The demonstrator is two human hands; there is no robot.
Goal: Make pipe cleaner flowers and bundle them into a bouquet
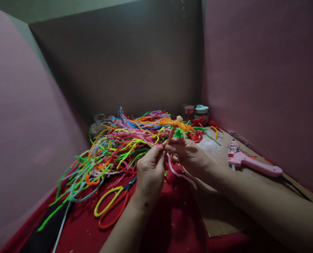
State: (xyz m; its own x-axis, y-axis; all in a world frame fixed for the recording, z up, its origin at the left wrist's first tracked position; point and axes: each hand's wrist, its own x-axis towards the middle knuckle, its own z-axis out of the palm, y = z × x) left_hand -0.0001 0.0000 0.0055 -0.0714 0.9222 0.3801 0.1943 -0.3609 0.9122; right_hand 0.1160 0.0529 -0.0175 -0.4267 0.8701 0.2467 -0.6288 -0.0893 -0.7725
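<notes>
The person's two hands meet above the middle of the worktop, both nearly closed, with thumbs and fingertips pinched together around the lower stem of an orange piece. The left hand comes up from below with its fingers curled, and the right hand reaches in from the right to pinch at the same spot; exactly which fingertip bears on the stem cannot be told. The orange piece stands tilted above the fingers, its brownish-orange stem leading up to a fuzzy top that spreads to either side. A pale pink strand hangs below the right hand and trails toward a board, and a small green piece shows just behind the fingers. Beyond and left of the hands lies a large tangled heap of fuzzy stems in many colours. Scissors with one yellow and one red handle loop lie left of the left hand on a dark red cloth. To the right, a pink glue gun rests on its side on the board. At the back stands a jar with a pale blue-green lid, beside a container with a red label.
</notes>
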